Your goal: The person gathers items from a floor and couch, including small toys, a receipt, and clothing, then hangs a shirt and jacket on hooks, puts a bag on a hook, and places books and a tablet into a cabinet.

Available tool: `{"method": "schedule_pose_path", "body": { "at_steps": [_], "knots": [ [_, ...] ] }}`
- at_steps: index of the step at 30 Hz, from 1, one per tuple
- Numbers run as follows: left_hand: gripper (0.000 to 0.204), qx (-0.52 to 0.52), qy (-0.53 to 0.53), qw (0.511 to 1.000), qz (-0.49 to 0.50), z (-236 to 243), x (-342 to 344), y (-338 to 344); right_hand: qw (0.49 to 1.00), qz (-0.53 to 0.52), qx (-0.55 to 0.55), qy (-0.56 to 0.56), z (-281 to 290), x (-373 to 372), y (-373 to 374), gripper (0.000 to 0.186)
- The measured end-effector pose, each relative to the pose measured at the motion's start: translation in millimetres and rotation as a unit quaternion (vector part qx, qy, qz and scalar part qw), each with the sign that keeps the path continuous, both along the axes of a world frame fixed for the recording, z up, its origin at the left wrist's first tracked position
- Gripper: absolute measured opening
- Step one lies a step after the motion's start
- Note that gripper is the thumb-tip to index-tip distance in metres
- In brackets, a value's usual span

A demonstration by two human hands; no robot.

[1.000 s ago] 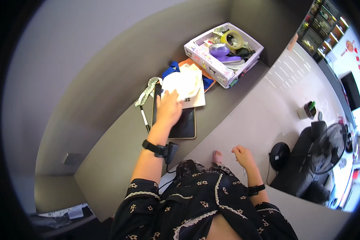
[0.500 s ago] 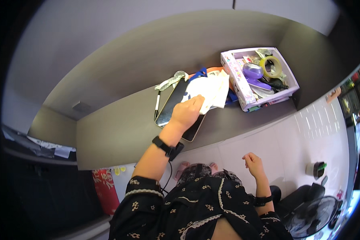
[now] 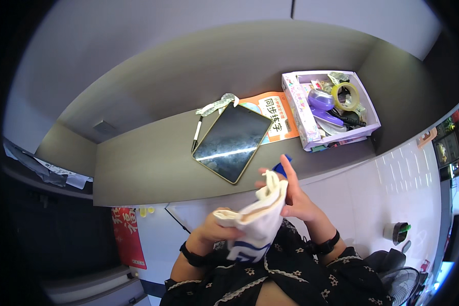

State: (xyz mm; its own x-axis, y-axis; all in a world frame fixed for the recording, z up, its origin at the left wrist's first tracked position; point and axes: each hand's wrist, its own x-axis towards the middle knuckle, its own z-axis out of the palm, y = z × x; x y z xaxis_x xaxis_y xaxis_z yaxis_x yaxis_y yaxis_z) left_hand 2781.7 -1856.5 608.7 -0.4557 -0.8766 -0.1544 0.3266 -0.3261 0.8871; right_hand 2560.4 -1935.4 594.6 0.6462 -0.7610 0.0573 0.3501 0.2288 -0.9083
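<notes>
A cream cloth bag (image 3: pixel 262 224) with a dark blue print hangs in front of my body, its opening facing up and away. My left hand (image 3: pixel 217 229) is closed on the left edge of the bag, thumb over the near face. My right hand (image 3: pixel 297 201) is at the bag's upper right, fingers stretched and apart, thumb by the cloth. Beside those fingers shows a blue strap (image 3: pixel 280 167); where it joins the bag is hidden. Beyond my hands, a dark tablet (image 3: pixel 232 143) lies on the grey shelf (image 3: pixel 143 158), overlapping an orange booklet (image 3: pixel 283 117).
Left of the tablet lie a white-and-black marker (image 3: pixel 197 133) and a crumpled pale strip (image 3: pixel 218 104). At the right, an open patterned box (image 3: pixel 298 109) holds a tape roll (image 3: pixel 345 97) and a purple tool (image 3: pixel 322 104). A fan (image 3: pixel 400 285) stands at the lower right.
My left hand has drawn the cream bag off the tablet and booklet toward my body, uncovering both. My right hand has come up from my side to the bag.
</notes>
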Motion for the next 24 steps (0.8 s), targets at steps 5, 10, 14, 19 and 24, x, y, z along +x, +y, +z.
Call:
{"method": "schedule_pose_path", "body": {
  "at_steps": [5, 10, 14, 19, 24],
  "knots": [
    [0.066, -0.016, 0.105, 0.986, 0.127, 8.2, 2.6, -17.4, 0.990, 0.110, 0.085, -0.033, -3.8, -24.0, 6.9, 0.094],
    [0.067, 0.092, 0.104, 0.983, 0.119, -2.3, -0.6, -47.2, 0.979, -0.088, 0.142, 0.117, 22.4, -45.5, 16.0, 0.048],
    [0.082, 0.072, 0.064, 0.994, 0.047, -17.0, -27.9, -58.2, 0.961, -0.223, 0.073, 0.145, 21.7, -66.6, 22.0, 0.051],
    [0.092, 0.009, -0.031, 0.998, 0.045, -25.7, -62.2, -62.9, 0.915, -0.335, -0.044, 0.220, 5.7, -81.2, 38.8, 0.058],
    [0.091, 0.027, -0.059, 0.997, -0.047, -30.6, -60.2, -62.9, 0.970, -0.189, -0.045, 0.148, 4.3, -105.7, 52.1, 0.056]
  ]
}}
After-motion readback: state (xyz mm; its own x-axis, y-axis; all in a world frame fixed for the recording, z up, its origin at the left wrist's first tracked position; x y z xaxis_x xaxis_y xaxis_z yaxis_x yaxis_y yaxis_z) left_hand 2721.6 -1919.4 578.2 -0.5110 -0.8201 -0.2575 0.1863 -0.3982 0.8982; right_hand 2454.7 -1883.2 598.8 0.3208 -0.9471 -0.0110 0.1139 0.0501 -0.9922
